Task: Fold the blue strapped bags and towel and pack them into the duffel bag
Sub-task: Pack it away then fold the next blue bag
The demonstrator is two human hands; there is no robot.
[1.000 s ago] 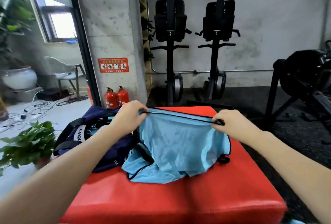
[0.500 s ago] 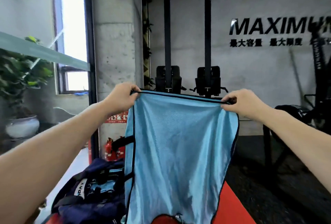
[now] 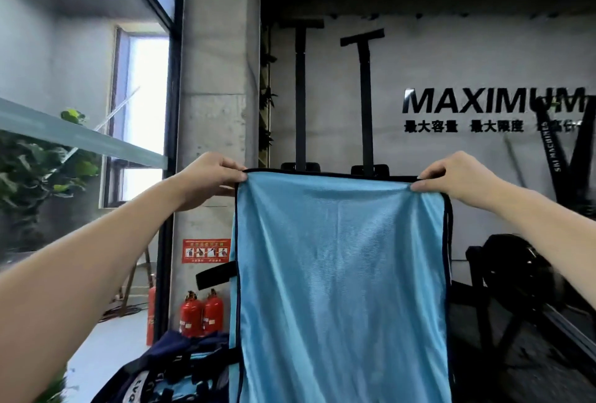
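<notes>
A light blue bag [image 3: 342, 273] with black edging hangs stretched out flat in front of me at chest height. My left hand [image 3: 209, 180] pinches its top left corner, and my right hand [image 3: 458, 177] pinches its top right corner. A black strap [image 3: 214, 275] sticks out from the bag's left edge. The navy duffel bag [image 3: 167, 370] lies open at the bottom left, with light blue fabric showing inside it. The hanging bag hides whatever lies below and behind it.
Two red fire extinguishers [image 3: 201, 314] stand by a concrete pillar [image 3: 216, 112] behind the duffel. Black gym machines stand at the back wall and at the right [image 3: 516, 273]. Green plants [image 3: 35, 173] fill the left side behind glass.
Both hands have lifted the light blue bag off the red surface and raised it until it hangs full length. My view has tilted up, so the red surface has dropped out of sight.
</notes>
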